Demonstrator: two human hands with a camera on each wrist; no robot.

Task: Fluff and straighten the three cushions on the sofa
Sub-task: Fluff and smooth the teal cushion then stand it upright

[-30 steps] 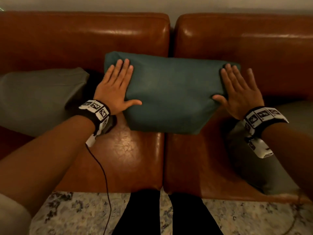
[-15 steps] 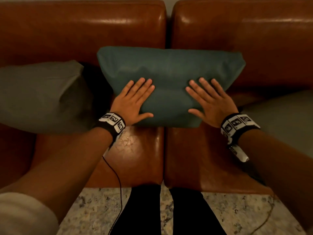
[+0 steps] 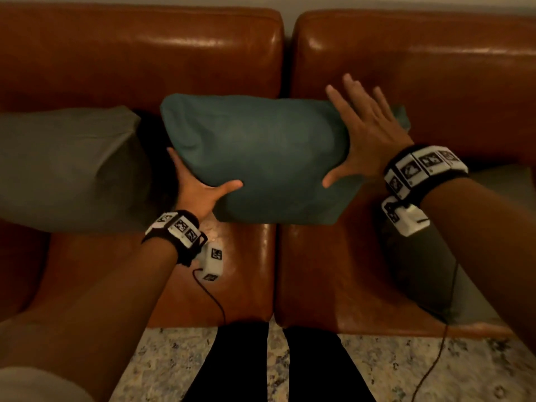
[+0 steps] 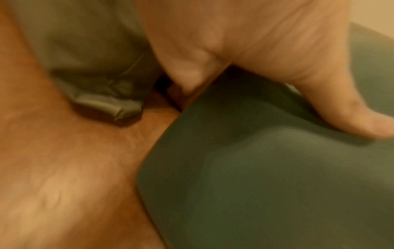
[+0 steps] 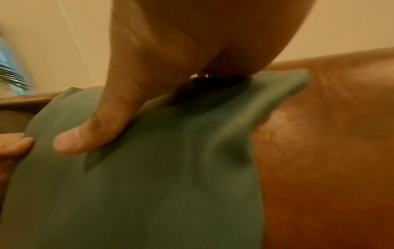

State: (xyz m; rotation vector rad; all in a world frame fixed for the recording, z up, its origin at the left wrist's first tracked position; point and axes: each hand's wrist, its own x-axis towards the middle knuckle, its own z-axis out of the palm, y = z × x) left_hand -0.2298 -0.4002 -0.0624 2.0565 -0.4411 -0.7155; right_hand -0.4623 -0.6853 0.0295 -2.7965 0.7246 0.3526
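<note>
A teal cushion (image 3: pixel 266 158) leans against the backrest at the middle of the brown leather sofa (image 3: pixel 145 59). My left hand (image 3: pixel 197 192) presses its lower left side, thumb straight across the front and fingers running behind the edge. In the left wrist view the thumb of that hand (image 4: pixel 255 50) lies on the teal cushion (image 4: pixel 266 185). My right hand (image 3: pixel 365 132) lies flat on the cushion's right end, fingers spread past the top edge. The right wrist view shows the right hand (image 5: pixel 170 50) denting the teal cushion (image 5: pixel 149 193). One grey cushion (image 3: pixel 66 166) sits at the left, another (image 3: pixel 429 271) under my right forearm.
The two seat pads (image 3: pixel 327 271) meet in a seam below the teal cushion. A patterned rug (image 3: pixel 162 364) lies in front of the sofa, with my dark-trousered legs (image 3: pixel 240 364) on it. Thin cables hang from both wrist cameras.
Both hands have left the cushion's lower front and gone to its sides. The left now presses the lower left edge, the right the right end; the cushion looks plumper.
</note>
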